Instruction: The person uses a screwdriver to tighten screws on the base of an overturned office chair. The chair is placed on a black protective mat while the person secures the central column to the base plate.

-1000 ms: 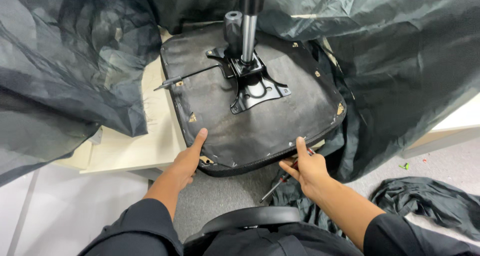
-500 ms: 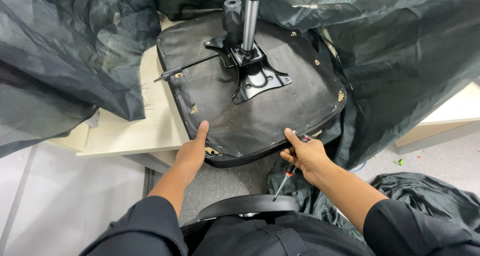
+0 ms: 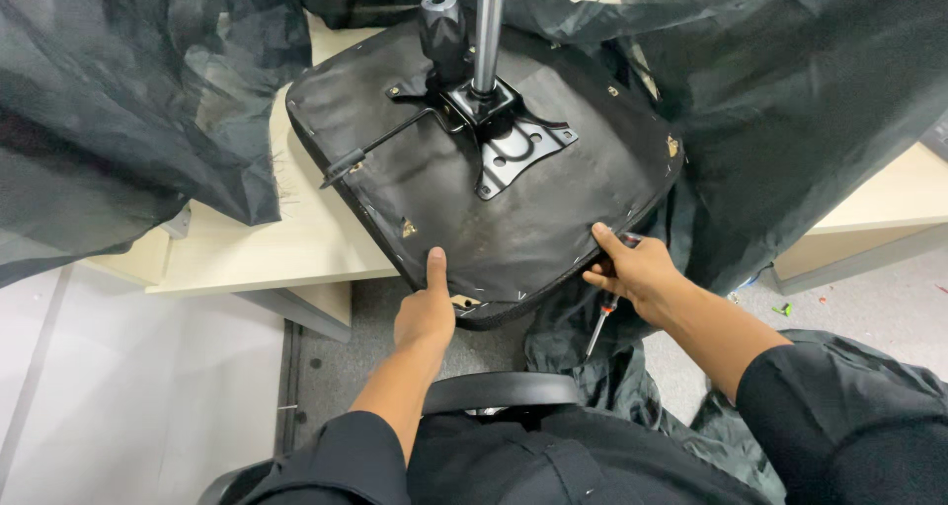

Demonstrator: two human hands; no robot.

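An upturned black office chair seat [image 3: 464, 199] lies on a light wooden table [image 3: 286, 243], its underside facing up. A black metal mounting plate [image 3: 509, 135] with a chrome gas cylinder [image 3: 484, 31] and a thin lever [image 3: 380, 148] sits at its middle. My left hand [image 3: 427, 312] grips the seat's near edge, thumb on top. My right hand [image 3: 632, 268] holds the near right edge of the seat and also keeps a screwdriver [image 3: 599, 329] whose shaft points down.
Dark plastic sheeting [image 3: 118, 110] hangs over the left, top and right of the table. More black cloth [image 3: 592, 367] drapes below the seat. A black chair armrest or backrest [image 3: 499, 391] is just in front of my body. A second table [image 3: 879, 219] stands right.
The seat has turned and slid on the table, its near edge swinging right. Both hands stayed on that edge, the right one shifting further up and to the right.
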